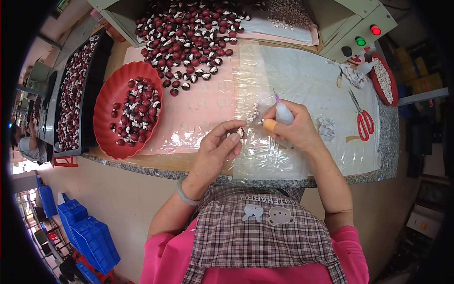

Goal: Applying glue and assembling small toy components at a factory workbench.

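Note:
My left hand (213, 150) is closed, pinching a small round dark-and-white piece (241, 133) between thumb and fingers. Across from it, my right hand (301, 131) is wrapped round a small squeeze bottle (284, 114) whose thin needle tip points up and away. An orange finger cover (269, 125) sits on one right-hand digit. Something tiny and pale shows at that hand's fingertips, too small to name. Between the hands, slightly farther off, lies a short line of small white bits (254, 112) on the plastic-covered table (302, 80).
A red fluted bowl (105, 135) of dark red and white balls stands left, beside a black tray (90, 106) of similar ones. More balls (189, 42) spread beneath a green-lit metal box (350, 35). Red-handled scissors (364, 124), crumpled tissue (326, 128) and a red dish (395, 97) lie right.

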`<state>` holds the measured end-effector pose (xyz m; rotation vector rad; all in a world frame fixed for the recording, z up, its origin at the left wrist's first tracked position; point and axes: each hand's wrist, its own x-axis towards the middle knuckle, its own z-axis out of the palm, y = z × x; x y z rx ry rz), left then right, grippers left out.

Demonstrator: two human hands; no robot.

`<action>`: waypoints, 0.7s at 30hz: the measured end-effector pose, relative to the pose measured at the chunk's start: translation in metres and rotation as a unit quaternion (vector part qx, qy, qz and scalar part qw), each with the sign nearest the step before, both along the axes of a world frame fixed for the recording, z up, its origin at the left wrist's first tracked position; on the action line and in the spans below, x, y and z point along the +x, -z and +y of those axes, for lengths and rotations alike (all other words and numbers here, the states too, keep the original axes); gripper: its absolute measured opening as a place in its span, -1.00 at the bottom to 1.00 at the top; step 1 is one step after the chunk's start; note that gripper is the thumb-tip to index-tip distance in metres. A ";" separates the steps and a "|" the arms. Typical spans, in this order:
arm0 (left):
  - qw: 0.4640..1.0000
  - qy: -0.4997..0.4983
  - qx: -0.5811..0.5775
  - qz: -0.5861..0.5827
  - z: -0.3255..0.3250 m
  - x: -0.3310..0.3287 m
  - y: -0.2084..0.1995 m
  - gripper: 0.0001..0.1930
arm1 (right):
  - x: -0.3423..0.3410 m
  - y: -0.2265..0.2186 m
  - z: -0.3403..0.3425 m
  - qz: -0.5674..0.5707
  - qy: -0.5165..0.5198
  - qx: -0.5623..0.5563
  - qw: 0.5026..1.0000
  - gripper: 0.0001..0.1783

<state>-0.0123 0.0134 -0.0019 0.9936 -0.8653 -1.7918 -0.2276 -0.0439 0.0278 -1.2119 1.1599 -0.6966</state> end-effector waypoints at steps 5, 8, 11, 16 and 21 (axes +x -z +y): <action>0.998 0.009 -0.046 -0.039 0.003 -0.008 0.004 -0.72 | 0.009 -0.004 0.024 -0.071 -0.009 0.017 0.997 -0.87; 0.995 0.025 -0.068 -0.066 0.005 -0.008 0.005 -0.72 | 0.019 0.000 0.036 -0.080 0.033 0.005 0.996 -0.87; 0.990 0.036 -0.079 -0.107 0.007 -0.009 0.004 -0.73 | 0.021 0.000 0.040 -0.057 0.044 0.007 0.997 -0.89; 0.979 0.025 -0.141 -0.148 0.009 -0.011 0.001 -0.77 | 0.024 0.000 0.047 -0.036 0.070 -0.022 0.997 -0.91; 0.963 0.018 -0.181 -0.200 0.009 -0.014 0.001 -0.78 | 0.026 0.009 0.054 0.024 0.102 -0.081 0.991 -0.88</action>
